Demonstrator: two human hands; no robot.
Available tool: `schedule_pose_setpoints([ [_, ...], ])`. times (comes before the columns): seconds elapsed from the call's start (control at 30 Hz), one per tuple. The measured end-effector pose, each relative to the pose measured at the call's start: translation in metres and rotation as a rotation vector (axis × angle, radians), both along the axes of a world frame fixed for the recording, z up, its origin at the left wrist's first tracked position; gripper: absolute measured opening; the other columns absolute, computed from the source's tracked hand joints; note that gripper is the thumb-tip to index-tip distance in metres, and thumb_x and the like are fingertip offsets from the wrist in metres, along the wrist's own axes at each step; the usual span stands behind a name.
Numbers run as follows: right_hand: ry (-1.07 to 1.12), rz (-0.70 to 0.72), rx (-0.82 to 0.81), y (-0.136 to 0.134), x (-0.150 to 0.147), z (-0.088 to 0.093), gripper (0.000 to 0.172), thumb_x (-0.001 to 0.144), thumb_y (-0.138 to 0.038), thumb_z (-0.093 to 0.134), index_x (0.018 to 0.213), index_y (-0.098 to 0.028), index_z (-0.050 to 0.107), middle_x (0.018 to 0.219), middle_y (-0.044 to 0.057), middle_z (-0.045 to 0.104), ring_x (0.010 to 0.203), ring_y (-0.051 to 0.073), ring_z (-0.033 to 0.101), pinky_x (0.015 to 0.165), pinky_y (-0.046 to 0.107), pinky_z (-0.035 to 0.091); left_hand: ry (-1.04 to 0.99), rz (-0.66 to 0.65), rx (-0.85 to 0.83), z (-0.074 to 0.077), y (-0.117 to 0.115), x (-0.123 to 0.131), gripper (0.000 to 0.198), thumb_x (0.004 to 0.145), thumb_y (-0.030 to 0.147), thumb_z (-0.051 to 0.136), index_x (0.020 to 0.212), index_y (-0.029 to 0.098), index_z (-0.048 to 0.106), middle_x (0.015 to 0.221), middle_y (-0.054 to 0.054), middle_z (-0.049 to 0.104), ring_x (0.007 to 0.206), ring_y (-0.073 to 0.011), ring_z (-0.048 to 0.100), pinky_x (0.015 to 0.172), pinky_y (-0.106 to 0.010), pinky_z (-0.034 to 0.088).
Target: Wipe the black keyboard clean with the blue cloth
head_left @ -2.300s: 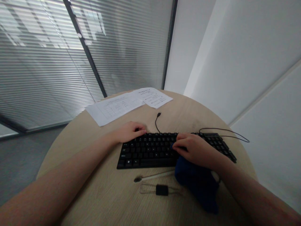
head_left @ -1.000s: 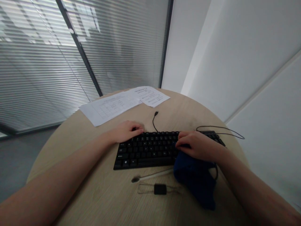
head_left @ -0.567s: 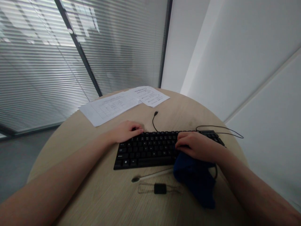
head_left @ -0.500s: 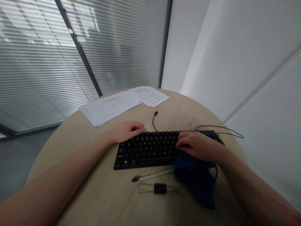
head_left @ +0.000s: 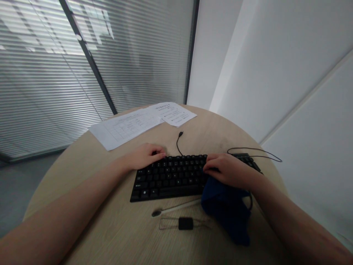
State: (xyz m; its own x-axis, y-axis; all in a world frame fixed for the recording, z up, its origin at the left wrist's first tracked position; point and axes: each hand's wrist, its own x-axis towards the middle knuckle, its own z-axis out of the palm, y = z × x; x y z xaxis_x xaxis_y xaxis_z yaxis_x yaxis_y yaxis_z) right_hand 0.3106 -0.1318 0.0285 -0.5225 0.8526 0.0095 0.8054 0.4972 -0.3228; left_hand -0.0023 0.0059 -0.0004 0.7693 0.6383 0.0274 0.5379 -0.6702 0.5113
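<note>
A black keyboard (head_left: 171,180) lies on the round wooden table, its short cable ending in a USB plug (head_left: 180,134) behind it. My left hand (head_left: 147,155) is closed at the keyboard's back left corner, thumb along the top edge; its other fingers are partly hidden. Over the right part of the keys, my right hand (head_left: 224,169) pinches a blue cloth (head_left: 226,209). The cloth hangs down over the front edge onto the table and covers some keys.
In front of the keyboard lie a thin white-handled brush (head_left: 176,208) and a wire keycap puller with a black grip (head_left: 185,223). Printed papers (head_left: 129,127) rest at the table's back left. A thin black cable loop (head_left: 256,151) reaches past the right edge. Blinds and white walls stand behind.
The view has shifted slightly, so everything appears a little further left. Both hands keep about the same places on the keyboard, and the cloth stays in my right hand.
</note>
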Motion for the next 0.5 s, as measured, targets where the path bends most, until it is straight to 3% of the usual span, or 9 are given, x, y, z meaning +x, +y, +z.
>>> schedule_pose_setpoints([
  [0.5, 0.020, 0.028, -0.013, -0.0007, -0.0015, 0.0014, 0.019, 0.094, -0.017, 0.058, 0.096, -0.020, 0.077, 0.098, 0.004, 0.069, 0.088, 0.014, 0.063, 0.083, 0.026, 0.047, 0.001, 0.000, -0.006, 0.0002, 0.0006, 0.0004, 0.043, 0.097, 0.051, 0.045, 0.080, 0.018, 0.067, 0.073, -0.001, 0.064, 0.069, -0.0154, 0.056, 0.067, -0.029, 0.039],
])
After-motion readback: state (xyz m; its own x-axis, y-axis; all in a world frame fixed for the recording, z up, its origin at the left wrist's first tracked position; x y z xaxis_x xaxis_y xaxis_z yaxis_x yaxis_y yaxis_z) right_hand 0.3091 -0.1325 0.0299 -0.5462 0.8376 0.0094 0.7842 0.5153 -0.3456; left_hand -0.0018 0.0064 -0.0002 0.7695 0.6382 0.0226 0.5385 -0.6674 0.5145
